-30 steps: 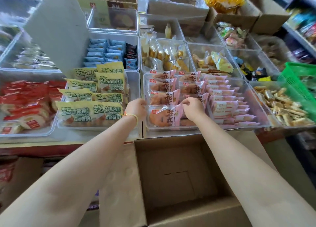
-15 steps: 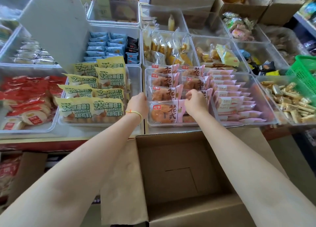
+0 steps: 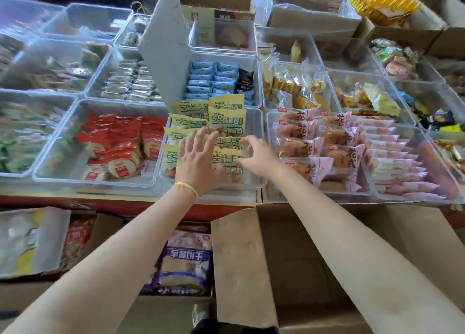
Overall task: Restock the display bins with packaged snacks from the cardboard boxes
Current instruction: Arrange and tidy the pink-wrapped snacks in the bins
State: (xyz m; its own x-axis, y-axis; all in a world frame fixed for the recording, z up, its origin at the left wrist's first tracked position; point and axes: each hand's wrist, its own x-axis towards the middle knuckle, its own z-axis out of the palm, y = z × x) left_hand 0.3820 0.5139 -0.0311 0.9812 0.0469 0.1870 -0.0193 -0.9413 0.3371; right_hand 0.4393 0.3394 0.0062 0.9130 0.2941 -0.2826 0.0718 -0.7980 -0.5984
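Snack shop, rows of clear plastic bins (image 3: 261, 122) packed with wrapped snacks (image 3: 227, 122) on a display counter (image 3: 100, 204), open cardboard boxes (image 3: 239, 265) of stock below and behind

Bright, even daylight fills the scene with only soft shadows. Pale glare washes the clear bins (image 3: 75, 24) at far left, which smear with motion blur. Wide-angle distortion bends the edges. The cardboard box (image 3: 314, 258) nearby looks dimmer.

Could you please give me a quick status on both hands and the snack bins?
Left hand open, flat over the yellow-green packets. Right hand open, fingers on the same bin. Cardboard box open below; nothing blocking.
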